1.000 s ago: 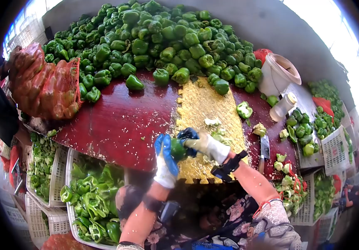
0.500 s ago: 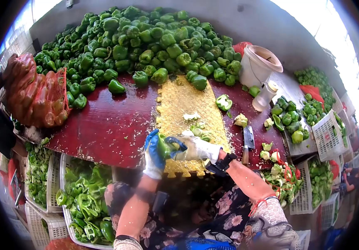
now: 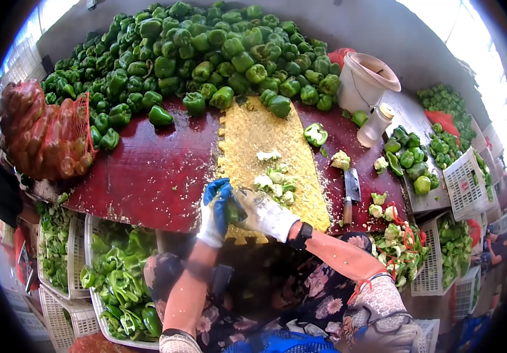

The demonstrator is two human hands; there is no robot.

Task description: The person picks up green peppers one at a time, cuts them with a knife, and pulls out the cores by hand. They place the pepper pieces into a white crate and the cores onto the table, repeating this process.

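Observation:
My left hand (image 3: 213, 214), in a blue and white glove, is closed round a green bell pepper (image 3: 234, 211) above the near edge of a yellow foam mat (image 3: 244, 141). My right hand (image 3: 265, 214), in a white glove, is closed on the pepper's other side, and the gloves hide most of it. Just beyond my right hand lie several pale pepper cores (image 3: 277, 183). A halved pepper (image 3: 315, 135) rests at the mat's right edge. Further right, a cleaver with a wooden handle (image 3: 351, 188) lies on the red tabletop (image 3: 153, 170).
A big heap of whole peppers (image 3: 194, 53) covers the back of the table. A red net sack (image 3: 44, 132) is at the left, a white bucket (image 3: 366, 82) and a jar (image 3: 376, 125) at the right. Crates with cut peppers (image 3: 125, 276) and cores (image 3: 401, 250) flank my lap.
More pepper cores now lie on the mat beyond my hands. Both hands have closed in round the pepper, and my right hand's fingers are no longer seen at its opening. The view has shifted slightly.

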